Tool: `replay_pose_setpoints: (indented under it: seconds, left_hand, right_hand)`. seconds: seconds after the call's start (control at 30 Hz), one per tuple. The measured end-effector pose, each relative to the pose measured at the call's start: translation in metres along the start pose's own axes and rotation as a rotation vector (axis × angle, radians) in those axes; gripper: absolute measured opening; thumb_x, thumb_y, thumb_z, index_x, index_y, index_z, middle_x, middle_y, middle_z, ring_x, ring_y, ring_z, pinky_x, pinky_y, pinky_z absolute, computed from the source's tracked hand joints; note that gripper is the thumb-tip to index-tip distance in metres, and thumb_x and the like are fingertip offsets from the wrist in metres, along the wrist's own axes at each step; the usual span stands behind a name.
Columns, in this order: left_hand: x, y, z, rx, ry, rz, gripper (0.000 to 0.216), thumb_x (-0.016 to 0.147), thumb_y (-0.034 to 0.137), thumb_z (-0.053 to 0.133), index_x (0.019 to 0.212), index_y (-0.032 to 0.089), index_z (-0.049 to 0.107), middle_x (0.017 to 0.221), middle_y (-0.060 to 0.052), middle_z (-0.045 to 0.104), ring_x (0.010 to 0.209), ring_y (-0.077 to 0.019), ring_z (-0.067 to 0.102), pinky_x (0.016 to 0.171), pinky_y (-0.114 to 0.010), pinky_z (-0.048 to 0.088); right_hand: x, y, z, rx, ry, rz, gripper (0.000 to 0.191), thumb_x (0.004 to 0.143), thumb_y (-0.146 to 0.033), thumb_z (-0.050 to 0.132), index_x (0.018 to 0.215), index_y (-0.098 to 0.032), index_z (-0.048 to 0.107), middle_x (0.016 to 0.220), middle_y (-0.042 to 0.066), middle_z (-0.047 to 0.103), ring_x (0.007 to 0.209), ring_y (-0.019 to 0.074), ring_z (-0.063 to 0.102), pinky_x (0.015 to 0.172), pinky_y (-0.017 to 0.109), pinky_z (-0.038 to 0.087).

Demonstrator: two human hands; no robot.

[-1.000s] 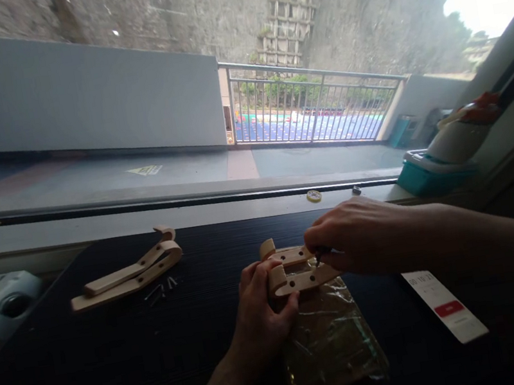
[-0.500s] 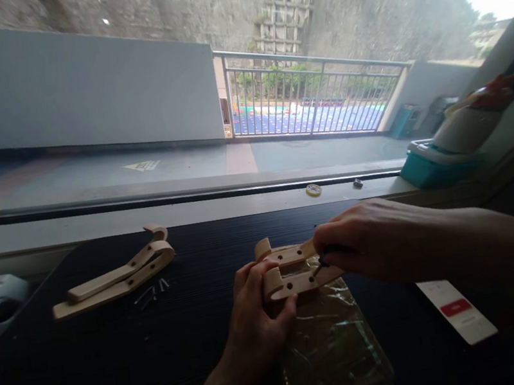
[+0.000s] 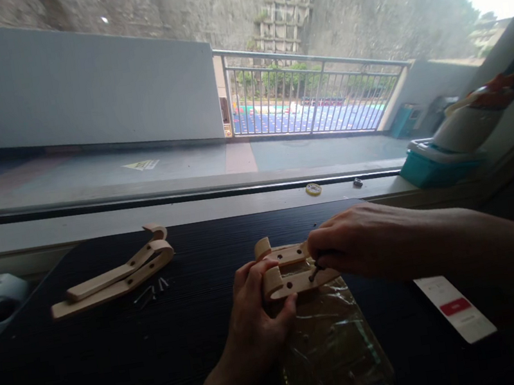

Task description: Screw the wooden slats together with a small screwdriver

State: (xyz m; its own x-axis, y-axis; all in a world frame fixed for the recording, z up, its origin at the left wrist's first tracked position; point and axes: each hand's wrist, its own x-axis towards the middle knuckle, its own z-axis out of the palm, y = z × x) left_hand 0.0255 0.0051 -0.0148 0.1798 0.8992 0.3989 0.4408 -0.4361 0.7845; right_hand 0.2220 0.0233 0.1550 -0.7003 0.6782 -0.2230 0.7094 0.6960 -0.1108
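Two pale wooden pieces with hooked ends lie side by side on a board in clear plastic wrap (image 3: 329, 337). My left hand (image 3: 258, 322) is closed round the hooked end of the nearer wooden piece (image 3: 296, 284), thumb along its near edge. The farther wooden piece (image 3: 289, 256) lies just beyond, two dark holes showing. My right hand (image 3: 347, 240) pinches a thin dark metal tool (image 3: 316, 268). Its tip meets a hole in the nearer piece; the fingers hide the rest, so its exact kind is unclear.
Another pair of hooked wooden pieces (image 3: 119, 280) lies on the dark table at left, with several screws (image 3: 160, 286) beside it. A phone (image 3: 455, 307) with a lit screen lies at right. A tape roll (image 3: 314, 189) and teal container (image 3: 438, 164) stand on the sill.
My right hand has shifted slightly left, and the metal tool has turned a little at the hole. My left hand and the wooden pieces hold their position.
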Motion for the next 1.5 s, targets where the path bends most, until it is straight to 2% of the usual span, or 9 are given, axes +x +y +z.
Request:
replay_pose_setpoints:
  seconds: [0.13, 0.37, 0.6, 0.8, 0.9, 1.07, 1.17, 1.3, 1.5]
  left_hand:
    - [-0.001, -0.001, 0.001, 0.009, 0.011, 0.007, 0.044, 0.075, 0.023, 0.062, 0.115, 0.027, 0.045, 0.118, -0.005, 0.046, 0.116, -0.0222, 0.048, 0.101, -0.042, 0.042]
    - [0.000, -0.003, 0.003, 0.018, 0.030, 0.022, 0.043, 0.075, 0.024, 0.062, 0.115, 0.027, 0.045, 0.118, -0.005, 0.047, 0.114, -0.0225, 0.048, 0.099, -0.041, 0.044]
    - [0.000, -0.002, 0.001, -0.005, 0.023, 0.013, 0.043, 0.074, 0.023, 0.062, 0.114, 0.026, 0.047, 0.118, -0.006, 0.048, 0.115, -0.0229, 0.049, 0.101, -0.043, 0.043]
    - [-0.001, -0.003, 0.002, -0.018, 0.028, 0.002, 0.043, 0.075, 0.025, 0.062, 0.116, 0.026, 0.048, 0.119, -0.006, 0.048, 0.116, -0.0238, 0.049, 0.100, -0.043, 0.043]
    - [-0.001, -0.003, 0.002, -0.025, 0.019, -0.003, 0.045, 0.074, 0.024, 0.062, 0.117, 0.026, 0.047, 0.119, -0.007, 0.047, 0.115, -0.0240, 0.049, 0.100, -0.044, 0.044]
    - [-0.001, -0.002, 0.002, -0.028, 0.031, 0.000, 0.042, 0.075, 0.026, 0.062, 0.114, 0.026, 0.048, 0.118, -0.006, 0.048, 0.114, -0.0244, 0.050, 0.099, -0.045, 0.044]
    - [0.000, -0.001, 0.002, -0.012, 0.040, 0.013, 0.042, 0.074, 0.026, 0.063, 0.114, 0.026, 0.048, 0.115, -0.006, 0.049, 0.112, -0.0240, 0.051, 0.098, -0.044, 0.045]
    - [0.001, 0.000, 0.000, -0.002, 0.036, 0.007, 0.042, 0.074, 0.025, 0.062, 0.113, 0.025, 0.049, 0.115, -0.006, 0.050, 0.110, -0.0241, 0.052, 0.096, -0.044, 0.046]
    - [0.000, 0.000, 0.001, 0.003, 0.037, 0.003, 0.043, 0.074, 0.025, 0.062, 0.115, 0.026, 0.049, 0.116, -0.007, 0.049, 0.113, -0.0248, 0.050, 0.099, -0.045, 0.044]
  right_hand:
    - [0.003, 0.002, 0.010, -0.042, 0.085, -0.001, 0.015, 0.091, -0.027, 0.044, 0.082, -0.018, 0.052, 0.067, -0.002, 0.054, 0.055, 0.0089, 0.044, 0.053, 0.024, 0.027]
    - [0.012, -0.022, 0.016, -0.207, 0.203, 0.222, 0.023, 0.093, -0.030, 0.038, 0.078, -0.018, 0.050, 0.051, -0.004, 0.044, 0.042, 0.0090, 0.030, 0.047, 0.027, 0.014]
    - [0.000, -0.012, 0.003, -0.197, 0.160, -0.008, 0.023, 0.093, -0.023, 0.041, 0.076, -0.015, 0.053, 0.070, 0.000, 0.056, 0.057, 0.0084, 0.043, 0.054, 0.024, 0.026]
    - [0.005, -0.001, 0.009, -0.322, 0.125, -0.140, 0.020, 0.090, -0.012, 0.045, 0.072, -0.014, 0.054, 0.065, 0.000, 0.055, 0.058, 0.0093, 0.044, 0.053, 0.024, 0.026]
    - [0.009, -0.005, 0.016, -0.287, 0.168, -0.027, 0.018, 0.088, -0.012, 0.048, 0.072, -0.014, 0.055, 0.062, 0.000, 0.057, 0.054, 0.0093, 0.045, 0.050, 0.025, 0.024]
    - [0.016, -0.021, 0.020, -0.291, 0.233, 0.325, 0.022, 0.090, -0.019, 0.043, 0.074, -0.015, 0.058, 0.055, 0.003, 0.057, 0.044, 0.0105, 0.044, 0.045, 0.025, 0.019]
    - [0.016, -0.025, 0.014, -0.201, 0.221, 0.404, 0.026, 0.092, -0.026, 0.037, 0.082, -0.015, 0.058, 0.060, 0.004, 0.059, 0.047, 0.0122, 0.047, 0.047, 0.026, 0.022]
    - [0.005, -0.020, 0.001, 0.008, 0.208, 0.265, 0.022, 0.092, -0.029, 0.039, 0.088, -0.017, 0.057, 0.069, 0.002, 0.061, 0.056, 0.0114, 0.050, 0.052, 0.024, 0.029]
    - [-0.002, -0.007, 0.009, 0.035, 0.255, -0.012, 0.022, 0.094, -0.023, 0.040, 0.088, -0.015, 0.061, 0.079, 0.004, 0.061, 0.066, 0.0110, 0.051, 0.060, 0.024, 0.032]
